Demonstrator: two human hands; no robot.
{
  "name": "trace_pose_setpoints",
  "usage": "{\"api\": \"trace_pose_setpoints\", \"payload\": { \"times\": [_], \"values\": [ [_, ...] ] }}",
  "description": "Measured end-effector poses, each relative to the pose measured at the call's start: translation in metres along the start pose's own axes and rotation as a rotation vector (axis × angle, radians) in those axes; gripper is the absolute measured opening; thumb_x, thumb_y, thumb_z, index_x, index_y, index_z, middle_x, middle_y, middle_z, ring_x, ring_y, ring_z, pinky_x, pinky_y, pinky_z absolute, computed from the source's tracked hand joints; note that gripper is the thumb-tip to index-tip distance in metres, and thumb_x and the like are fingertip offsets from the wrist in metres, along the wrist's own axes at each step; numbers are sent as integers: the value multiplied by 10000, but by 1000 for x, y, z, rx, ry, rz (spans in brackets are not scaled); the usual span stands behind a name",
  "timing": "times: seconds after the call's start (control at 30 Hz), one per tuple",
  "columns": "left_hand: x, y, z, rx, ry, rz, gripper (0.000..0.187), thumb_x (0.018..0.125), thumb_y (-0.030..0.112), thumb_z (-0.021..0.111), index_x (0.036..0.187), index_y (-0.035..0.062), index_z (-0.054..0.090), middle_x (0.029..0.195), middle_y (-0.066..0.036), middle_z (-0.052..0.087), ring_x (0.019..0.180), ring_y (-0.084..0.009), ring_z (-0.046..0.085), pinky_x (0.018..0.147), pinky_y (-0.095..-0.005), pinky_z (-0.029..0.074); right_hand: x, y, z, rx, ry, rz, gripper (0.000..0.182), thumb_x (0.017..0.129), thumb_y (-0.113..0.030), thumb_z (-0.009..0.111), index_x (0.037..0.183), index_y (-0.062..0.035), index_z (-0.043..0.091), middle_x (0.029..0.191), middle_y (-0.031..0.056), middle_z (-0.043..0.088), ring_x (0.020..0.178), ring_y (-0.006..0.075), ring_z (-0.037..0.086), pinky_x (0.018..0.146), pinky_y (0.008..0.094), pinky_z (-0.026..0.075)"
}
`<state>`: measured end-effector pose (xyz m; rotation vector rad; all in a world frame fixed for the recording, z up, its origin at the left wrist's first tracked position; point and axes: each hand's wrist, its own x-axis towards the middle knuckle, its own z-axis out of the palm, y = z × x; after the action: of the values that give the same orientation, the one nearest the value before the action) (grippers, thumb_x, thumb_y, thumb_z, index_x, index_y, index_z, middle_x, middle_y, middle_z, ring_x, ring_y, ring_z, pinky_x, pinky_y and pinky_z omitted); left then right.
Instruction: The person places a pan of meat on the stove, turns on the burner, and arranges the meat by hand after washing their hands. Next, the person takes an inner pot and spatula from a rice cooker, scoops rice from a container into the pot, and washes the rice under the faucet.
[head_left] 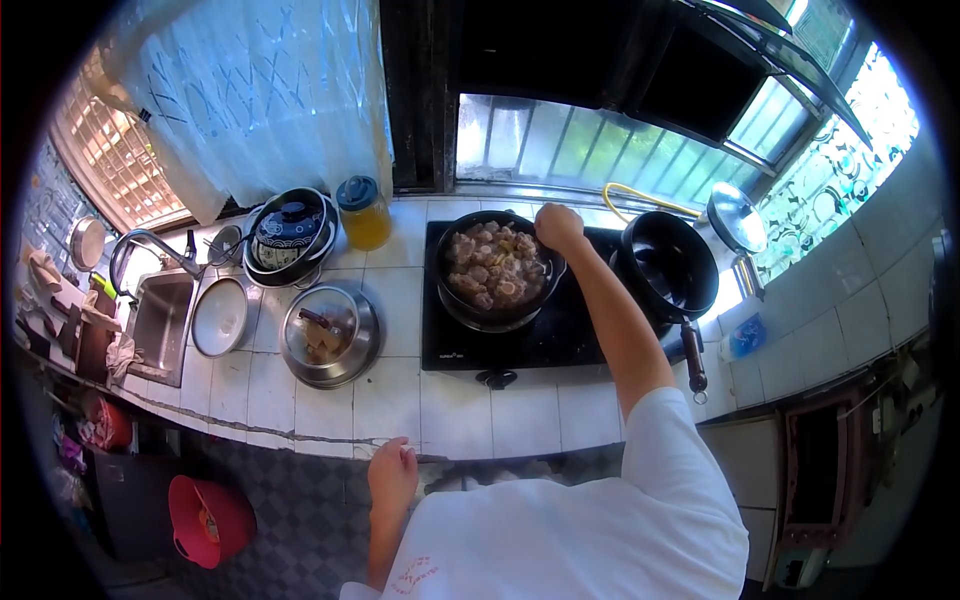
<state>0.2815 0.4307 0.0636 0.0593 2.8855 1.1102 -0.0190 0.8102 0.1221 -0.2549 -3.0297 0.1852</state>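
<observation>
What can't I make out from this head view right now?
- Right hand at the wok rim: whatever it grips is covered by the hand itself.
- Left hand at the counter edge: too small to tell whether it touches.
- Lidded bowl: glare blurs the contents.
- Black pot: inside too dark.

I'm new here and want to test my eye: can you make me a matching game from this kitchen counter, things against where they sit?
Things:
1. wok of meat
2. jar with blue lid
3. empty black pan
4. red bucket

Places:
A. on the floor
B. right of the stove, handle toward the person
C. on the black stove, right hand at its rim
D. by the white curtain

Pairs: 1-C, 2-D, 3-B, 4-A
</observation>
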Motion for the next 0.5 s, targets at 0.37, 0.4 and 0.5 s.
{"api": "trace_pose_setpoints", "payload": {
  "times": [0.37,0.4,0.5],
  "values": [
    [3,3,-2,22,-28,7,187,760,101,565,937,38,567,718,-109,559,707,-296,547,644,-390,437,-16,-16,17,-39,-101,-142,135,685,-196,601,779,-137,679,794,96,646,792,282,613,702,373,485],
    [3,2,-2,20,-25,8,190,760,101,566,938,38,567,715,-110,559,706,-296,547,644,-391,437,-16,-18,18,-41,-101,-142,135,685,-196,601,779,-137,679,794,96,646,792,282,613,702,373,485],
    [3,3,0,14,-28,22,193,758,102,569,940,36,567,710,-110,560,706,-296,548,645,-392,438,-18,-25,15,-70,-94,-158,141,704,-142,567,783,-91,673,811,136,642,806,297,616,697,379,488]
  ]
}}
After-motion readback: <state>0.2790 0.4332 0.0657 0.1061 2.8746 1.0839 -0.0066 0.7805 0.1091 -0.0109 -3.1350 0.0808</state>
